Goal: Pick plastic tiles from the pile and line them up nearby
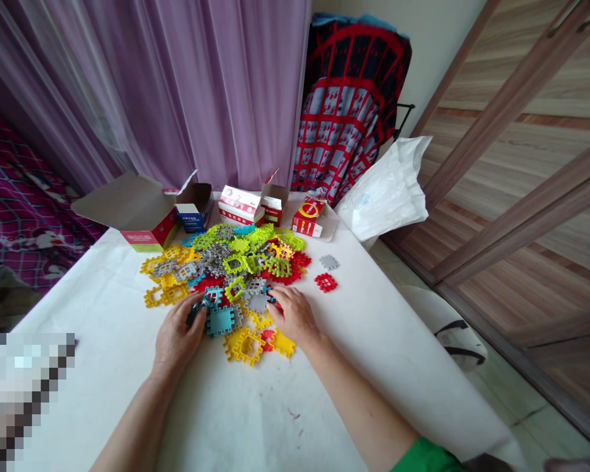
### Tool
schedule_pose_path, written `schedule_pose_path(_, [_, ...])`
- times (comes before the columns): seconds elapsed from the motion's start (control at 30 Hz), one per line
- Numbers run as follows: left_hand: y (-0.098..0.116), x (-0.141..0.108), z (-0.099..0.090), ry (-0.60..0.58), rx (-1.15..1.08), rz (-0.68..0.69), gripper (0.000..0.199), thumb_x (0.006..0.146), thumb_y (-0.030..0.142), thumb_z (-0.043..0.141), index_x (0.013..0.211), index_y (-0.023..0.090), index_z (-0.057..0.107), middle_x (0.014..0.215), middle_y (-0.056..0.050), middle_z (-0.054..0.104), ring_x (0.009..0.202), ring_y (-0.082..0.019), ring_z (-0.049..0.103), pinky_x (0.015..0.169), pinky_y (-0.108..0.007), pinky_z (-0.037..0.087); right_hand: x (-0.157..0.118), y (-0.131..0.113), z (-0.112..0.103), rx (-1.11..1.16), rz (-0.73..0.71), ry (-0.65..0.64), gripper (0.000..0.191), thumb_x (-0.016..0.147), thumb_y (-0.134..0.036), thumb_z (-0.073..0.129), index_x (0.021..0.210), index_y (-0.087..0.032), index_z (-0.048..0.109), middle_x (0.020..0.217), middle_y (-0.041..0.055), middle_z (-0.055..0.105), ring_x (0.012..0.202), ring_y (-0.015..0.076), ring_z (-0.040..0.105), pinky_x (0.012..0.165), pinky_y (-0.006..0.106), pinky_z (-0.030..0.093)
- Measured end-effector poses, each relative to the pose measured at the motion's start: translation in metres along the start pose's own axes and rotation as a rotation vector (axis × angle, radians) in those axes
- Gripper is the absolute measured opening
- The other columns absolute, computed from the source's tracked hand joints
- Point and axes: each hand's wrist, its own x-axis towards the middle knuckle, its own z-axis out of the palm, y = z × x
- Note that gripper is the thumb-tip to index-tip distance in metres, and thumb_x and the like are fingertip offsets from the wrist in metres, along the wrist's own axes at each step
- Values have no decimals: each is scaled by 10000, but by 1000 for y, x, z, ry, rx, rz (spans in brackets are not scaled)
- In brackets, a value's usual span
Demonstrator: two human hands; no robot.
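Note:
A pile of interlocking plastic building pieces (216, 259) in yellow, grey, green, red and blue lies on the white-covered table (226, 419). At its near left side, my left hand (179, 331) curls its fingers around a dark blue building piece (199, 311), mostly hidden by the fingers. A flat light-blue square piece (220, 321) lies right beside that hand. My right hand (295, 314) rests at the pile's near right side, thumb and forefinger apart, fingertips touching grey, red and blue pieces. Yellow pieces (248, 346) lie in front, between both hands.
Open cardboard boxes stand behind the pile, among them a large red one (150, 236), a blue one (194, 216) and a red-and-yellow one (309, 217). A white bag (383, 190) leans at the right edge. Single grey (329, 262) and red (325, 282) pieces lie apart.

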Motion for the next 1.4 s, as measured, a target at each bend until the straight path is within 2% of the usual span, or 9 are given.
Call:
schedule_pose_path(0.2, [0, -1, 1, -5, 1, 11, 485, 895, 564, 494, 1187, 241, 705, 1240, -94, 737, 1151, -262, 682, 1023, -408, 540, 7, 19, -7, -1, 34, 98, 221, 947, -192, 573, 1082, -212, 748, 1135, 87, 740, 1079, 220, 652, 989, 340, 511])
schedule_pose_path(0.3, [-1, -1, 2, -4, 1, 16, 472, 898, 553, 496, 1183, 242, 707, 1236, -92, 737, 1148, -259, 683, 1026, -405, 539, 22, 27, -10, -66, 107, 140, 278, 927, -180, 581, 1151, -217, 742, 1218, 108, 705, 1130, 246, 618, 1021, 380, 492])
schedule_pose_path(0.47, [-2, 0, 1, -5, 10, 22, 462, 905, 551, 491, 1183, 251, 707, 1232, -82, 740, 1143, -254, 686, 1010, -391, 549, 46, 31, -9, -169, 235, 58, 333, 877, -234, 678, 1203, -257, 746, 1303, 110, 645, 1155, 284, 577, 995, 417, 486])
schedule_pose_path(0.77, [-1, -1, 2, 0, 4, 10, 476, 901, 557, 489, 1190, 245, 705, 1238, -87, 737, 1152, -258, 681, 1017, -399, 544, 35, 30, -10, -115, 85, 95, 188, 934, -204, 639, 1024, -270, 791, 1148, 84, 687, 1055, 235, 603, 965, 362, 497])
schedule_pose_path(0.9, [-2, -1, 3, -3, 7, 12, 482, 900, 562, 491, 1192, 246, 707, 1246, -84, 737, 1156, -258, 678, 1025, -401, 539, 25, 32, -18, -149, 46, 165, 135, 923, -231, 653, 983, -242, 773, 1327, 109, 628, 1183, 262, 560, 1050, 402, 448])
schedule_pose_path(1.0, [-3, -1, 2, 2, 14, 16, 486, 897, 571, 491, 1189, 247, 705, 1242, -84, 739, 1143, -259, 685, 1016, -399, 543, 17, 52, -33, -197, 105, 182, 137, 917, -241, 643, 984, -231, 762, 1406, 117, 597, 1251, 274, 536, 1066, 408, 430])
schedule_pose_path(1.17, [-3, 0, 1, -14, 18, 14, 476, 893, 559, 491, 1186, 247, 701, 1242, -83, 738, 1150, -258, 685, 1028, -392, 539, -4, 115, -70, -328, 381, 173, 203, 920, -226, 603, 1031, -229, 772, 1337, 108, 659, 1158, 270, 595, 988, 392, 462])
schedule_pose_path(1.27, [-3, 1, 0, -24, 20, 5, 482, 891, 563, 489, 1185, 247, 703, 1249, -85, 734, 1165, -264, 679, 1030, -397, 539, -19, 144, -85, -390, 443, 46, 235, 897, -194, 621, 1048, -265, 787, 1384, 84, 643, 1190, 278, 593, 966, 386, 479])
schedule_pose_path(1.4, [0, 2, -3, -33, 24, 2, 516, 885, 591, 477, 1186, 239, 704, 1248, -96, 733, 1162, -277, 681, 1017, -405, 547, -31, 154, -87, -384, 492, -54, 345, 871, -134, 615, 1142, -278, 771, 1391, 77, 650, 1209, 266, 608, 985, 369, 487])
